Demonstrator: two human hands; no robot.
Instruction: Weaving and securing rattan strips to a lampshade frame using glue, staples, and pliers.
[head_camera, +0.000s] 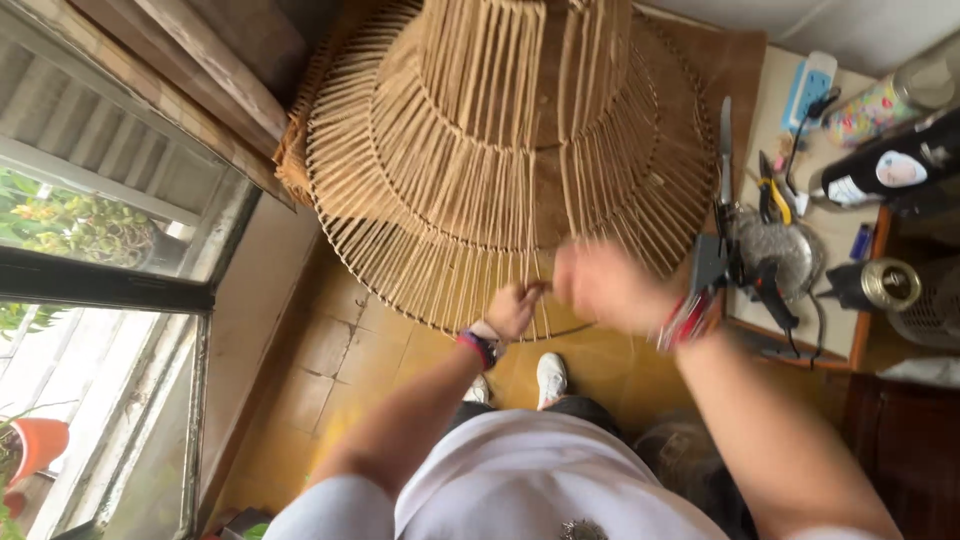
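**2 hands at the lower rim of a woven lampshade**

A big tiered lampshade of pale straw-coloured strands hangs over the yellow tiled floor, filling the upper middle of the view. Its strands run down in close rows across wire rings to a wide bottom rim.

The person's left hand is up at that bottom rim, fingers pinched tight around the end of 1 strand where it meets the lowest ring. A dark watch with a red edge sits on that wrist.

The right hand is just beside it, also at the rim, but it is blurred; I cannot tell whether it is closed on a strand or merely held against the shade. Red bands circle that wrist.

Below the hands, 1 white shoe shows on the tiles, and the person's white shirt fills the bottom of the view.

To the right stands a small table crowded with tools: yellow-handled pliers, a black glue gun, a dark bottle and a blue and white power strip. On the left, a window looks out on green plants and an orange pot.
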